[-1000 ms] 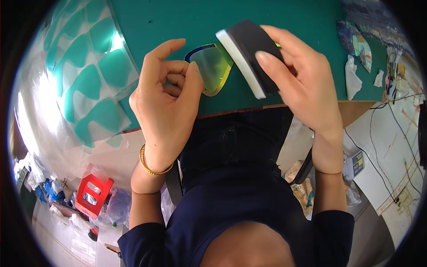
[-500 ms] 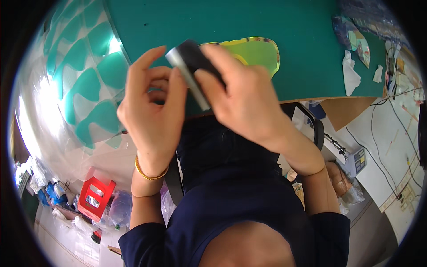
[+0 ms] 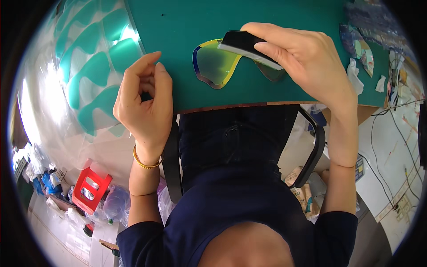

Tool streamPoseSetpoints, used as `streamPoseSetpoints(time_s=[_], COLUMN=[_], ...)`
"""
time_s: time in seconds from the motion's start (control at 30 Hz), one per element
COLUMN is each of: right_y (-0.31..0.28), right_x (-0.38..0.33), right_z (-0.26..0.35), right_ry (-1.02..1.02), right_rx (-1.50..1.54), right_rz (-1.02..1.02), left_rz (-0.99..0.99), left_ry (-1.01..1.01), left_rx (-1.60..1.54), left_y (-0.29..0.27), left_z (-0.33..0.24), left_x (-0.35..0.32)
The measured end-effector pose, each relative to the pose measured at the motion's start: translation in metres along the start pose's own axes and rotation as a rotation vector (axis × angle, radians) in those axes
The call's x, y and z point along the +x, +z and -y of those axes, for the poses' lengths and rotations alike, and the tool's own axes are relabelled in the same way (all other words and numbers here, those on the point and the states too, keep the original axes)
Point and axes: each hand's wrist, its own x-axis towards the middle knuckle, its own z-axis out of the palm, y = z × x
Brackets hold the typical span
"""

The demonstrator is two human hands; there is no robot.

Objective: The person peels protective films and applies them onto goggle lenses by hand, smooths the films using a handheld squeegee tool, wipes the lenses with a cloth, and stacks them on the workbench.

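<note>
My right hand (image 3: 300,55) grips a black block brush (image 3: 242,41) with a pale strip along its lower edge. The brush is over a yellow-green mirrored goggle lens (image 3: 213,64) on the green work mat; whether the strip touches the lens I cannot tell. Brush and fingers cover the lens's upper middle and much of its right half. My left hand (image 3: 144,91), with a gold bangle at the wrist, hovers left of the lens near the mat's front edge. Its fingers are loosely curled, thumb and index tips slightly apart, nothing visible between them.
Clear plastic sheeting (image 3: 91,71) with lens-shaped cutouts lies at the left. Crumpled white scraps (image 3: 354,76) and plastic film (image 3: 371,26) are on the right of the green mat (image 3: 187,22). A red plastic holder (image 3: 91,187) stands low at the left, beside plastic bags.
My right hand has carried the brush rightward, away from my left fingers, to above the lens. My left hand has shifted slightly left, and the lens's left half is now uncovered.
</note>
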Motion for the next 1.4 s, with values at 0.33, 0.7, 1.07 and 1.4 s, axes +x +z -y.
streamPoseSetpoints(time_s=[0.33,0.7,1.07,1.4], right_y=[-0.014,0.005,-0.009,-0.004], right_x=[-0.012,-0.003,-0.032,-0.063], right_z=[-0.008,-0.010,-0.007,-0.017], right_ry=[-0.141,-0.185,0.257,0.406], right_rx=[0.108,0.115,0.419,0.700], right_rz=[0.290,0.131,0.084,-0.240], left_rz=[-0.009,-0.016,0.506,0.741], left_ry=[0.020,0.025,0.409,0.507], left_rx=[0.033,0.046,0.492,0.343], left_y=[-0.001,0.001,0.003,-0.013], left_z=[0.000,0.001,-0.024,-0.024], left_x=[0.001,0.001,0.004,0.001])
